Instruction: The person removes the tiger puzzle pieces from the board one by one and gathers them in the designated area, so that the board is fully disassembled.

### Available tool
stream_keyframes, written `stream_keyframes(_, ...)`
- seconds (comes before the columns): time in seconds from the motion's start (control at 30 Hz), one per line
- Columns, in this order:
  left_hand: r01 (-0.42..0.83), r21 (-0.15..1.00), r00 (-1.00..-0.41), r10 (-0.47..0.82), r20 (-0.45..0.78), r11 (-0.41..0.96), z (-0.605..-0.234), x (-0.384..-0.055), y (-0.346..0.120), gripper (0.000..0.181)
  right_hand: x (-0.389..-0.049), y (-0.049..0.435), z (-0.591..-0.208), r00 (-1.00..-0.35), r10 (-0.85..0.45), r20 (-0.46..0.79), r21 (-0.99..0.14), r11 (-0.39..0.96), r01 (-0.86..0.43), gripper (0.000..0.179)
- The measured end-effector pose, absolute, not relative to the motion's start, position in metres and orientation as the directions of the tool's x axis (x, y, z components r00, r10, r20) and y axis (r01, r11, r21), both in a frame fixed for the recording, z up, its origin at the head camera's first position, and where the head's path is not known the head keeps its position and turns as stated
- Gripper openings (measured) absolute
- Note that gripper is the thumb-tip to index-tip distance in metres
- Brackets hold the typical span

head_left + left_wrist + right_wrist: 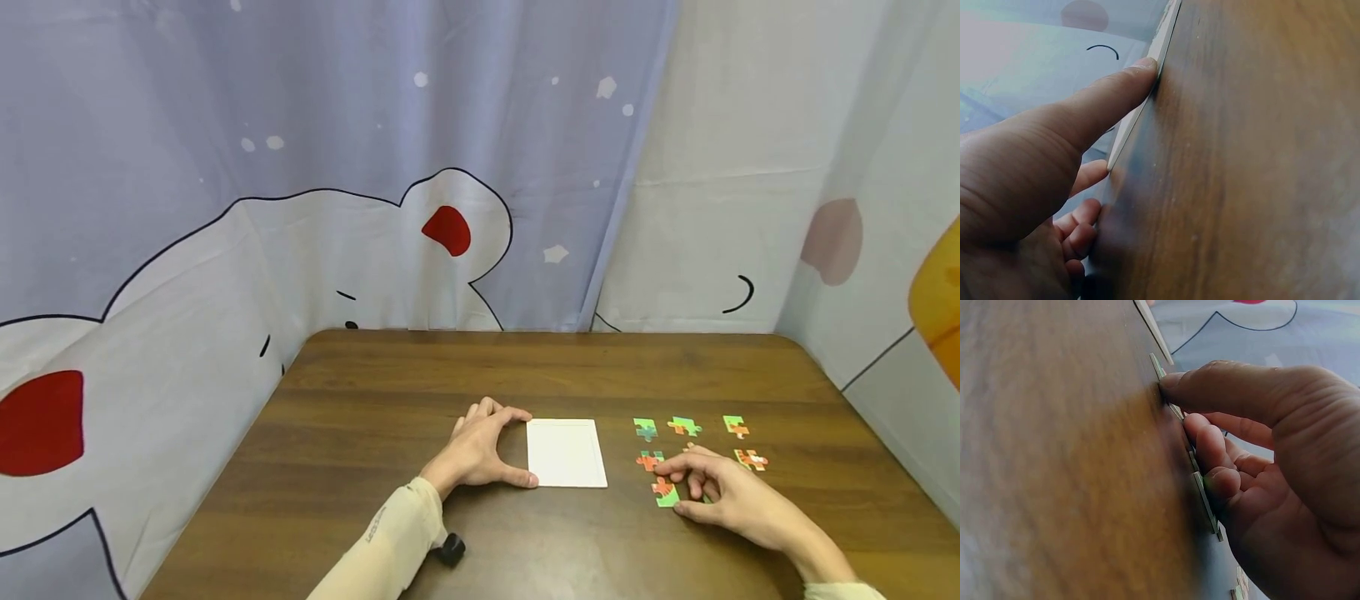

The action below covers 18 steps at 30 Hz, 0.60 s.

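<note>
A white square puzzle tray (566,454) with a low rim lies flat on the table. My left hand (476,450) holds it at its left side, index fingertip at the far corner and thumb at the near one; the left wrist view shows the thumb (1110,94) against the tray's edge. To the right, my right hand (735,496) pinches a green and orange puzzle piece (665,493) between index finger and thumb, at table level. Its other fingers are curled over more pieces, partly hidden. Another orange piece (649,461) lies right by the index fingertip.
Several loose puzzle pieces lie around the right hand: a green and teal one (644,428), a green and orange one (686,426), one at the far right (736,427) and an orange one (751,459). A printed curtain (360,258) hangs behind the wooden table (360,383).
</note>
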<state>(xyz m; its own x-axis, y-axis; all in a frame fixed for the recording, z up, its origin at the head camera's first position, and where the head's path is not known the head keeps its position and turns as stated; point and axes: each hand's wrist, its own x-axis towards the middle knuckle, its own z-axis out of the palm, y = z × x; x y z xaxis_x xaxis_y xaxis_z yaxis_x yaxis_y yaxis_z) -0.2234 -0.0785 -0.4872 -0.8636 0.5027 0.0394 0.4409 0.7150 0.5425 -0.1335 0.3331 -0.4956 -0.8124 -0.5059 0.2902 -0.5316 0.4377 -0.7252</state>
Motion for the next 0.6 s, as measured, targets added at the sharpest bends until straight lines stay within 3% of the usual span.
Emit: stream_keyframes(0.6,0.446,0.538,-0.862,0.506,0.041,0.716,-0.4882,-0.2204,-0.0788,0.097,-0.1319,0.3313,-0.4940,-0.812,-0.506,0.291,-0.715,0.449,-0.536,0.045)
